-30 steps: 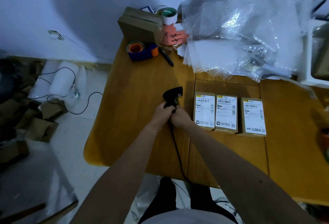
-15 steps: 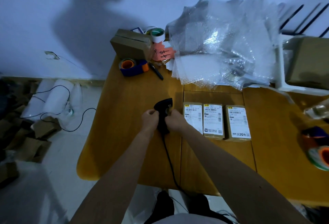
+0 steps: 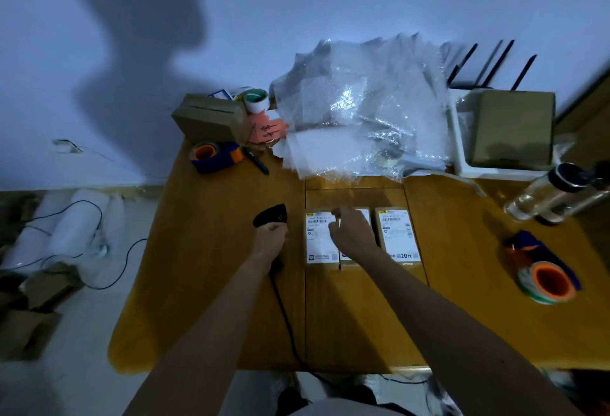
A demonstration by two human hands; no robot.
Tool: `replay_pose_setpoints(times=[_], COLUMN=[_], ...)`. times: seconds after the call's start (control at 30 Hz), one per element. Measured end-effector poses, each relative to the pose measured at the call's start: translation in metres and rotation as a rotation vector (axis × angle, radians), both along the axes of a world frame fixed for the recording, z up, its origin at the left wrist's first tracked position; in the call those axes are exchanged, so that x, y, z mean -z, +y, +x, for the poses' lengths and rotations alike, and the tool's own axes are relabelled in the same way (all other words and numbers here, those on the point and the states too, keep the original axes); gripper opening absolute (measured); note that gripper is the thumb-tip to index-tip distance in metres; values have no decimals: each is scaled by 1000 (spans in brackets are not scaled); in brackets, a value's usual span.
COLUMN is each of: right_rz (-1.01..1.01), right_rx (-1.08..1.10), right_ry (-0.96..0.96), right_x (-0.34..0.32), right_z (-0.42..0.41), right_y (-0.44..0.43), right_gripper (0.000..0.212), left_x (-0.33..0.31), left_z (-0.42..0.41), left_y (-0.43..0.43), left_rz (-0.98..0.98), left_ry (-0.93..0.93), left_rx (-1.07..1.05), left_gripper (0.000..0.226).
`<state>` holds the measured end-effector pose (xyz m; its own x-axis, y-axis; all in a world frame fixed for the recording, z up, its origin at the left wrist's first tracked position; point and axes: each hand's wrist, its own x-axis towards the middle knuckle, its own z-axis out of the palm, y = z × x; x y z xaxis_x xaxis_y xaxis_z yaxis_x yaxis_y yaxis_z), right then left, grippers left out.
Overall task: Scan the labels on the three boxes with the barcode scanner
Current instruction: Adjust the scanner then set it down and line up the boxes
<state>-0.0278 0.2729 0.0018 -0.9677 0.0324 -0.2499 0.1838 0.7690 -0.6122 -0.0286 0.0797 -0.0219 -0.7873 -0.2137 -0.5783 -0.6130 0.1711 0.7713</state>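
Moved: right hand (image 3: 352, 234) has let go of the scanner (image 3: 271, 214) and gone over to the boxes; before, both hands were on the scanner.
Left hand: left hand (image 3: 271, 240) holds the scanner by its handle, fingers wrapped tight around it.
Scanner: black, just left of the boxes, its head up above the fist; a black cord (image 3: 284, 320) runs from it down toward the person and off the table edge.
Right hand: over the middle box (image 3: 348, 258), fingers a little spread and bent; it is too blurry to tell if they touch the box.
Boxes: three small brown boxes side by side on the table (image 3: 214, 283), each with a white label on top.
Left box: left box (image 3: 319, 240) is closest to the scanner.
Right box: right box (image 3: 397, 234) has "20" printed low on its label.
Middle box: mostly hidden under the right hand.
Far side: bubble wrap (image 3: 359, 111) is piled near the wall.
Tape: one tape roll (image 3: 546, 283) lies well off to the right, another tape holder (image 3: 213, 156) sits at the far left corner.
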Motion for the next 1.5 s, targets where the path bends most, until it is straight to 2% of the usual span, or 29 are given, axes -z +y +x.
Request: replay_pose_setpoints(times=[0.13, 0.2, 0.3, 0.4, 0.5, 0.6, 0.77, 1.27, 1.5], right_rz=[150, 198, 208, 196, 199, 135, -8, -56, -2], right_rx=[51, 88, 168, 243, 308, 332, 413, 416, 440], right_ry=[58, 69, 37, 17, -15, -122, -184, -149, -140], right_x=[13, 20, 27, 36, 48, 60, 76, 84, 85], right_z=[14, 19, 29, 40, 46, 51, 54, 55, 59], right_y=[49, 69, 95, 115, 130, 138, 138, 141, 147], right_gripper=[46, 45, 49, 57, 60, 63, 52, 49, 46], left_x=[6, 11, 19, 28, 37, 44, 44, 38, 38], left_z=[7, 12, 21, 30, 38, 44, 49, 42, 47], left_y=[14, 20, 28, 32, 34, 36, 40, 46, 52], left_rz=[-42, -108, -151, -195, -219, -293, -312, -307, -277], left_ry=[8, 29, 47, 39, 41, 69, 114, 115, 105], left_rx=[102, 187, 236, 254, 255, 247, 252, 295, 309], left_gripper=[36, 54, 78, 85, 82, 64, 50, 49, 51])
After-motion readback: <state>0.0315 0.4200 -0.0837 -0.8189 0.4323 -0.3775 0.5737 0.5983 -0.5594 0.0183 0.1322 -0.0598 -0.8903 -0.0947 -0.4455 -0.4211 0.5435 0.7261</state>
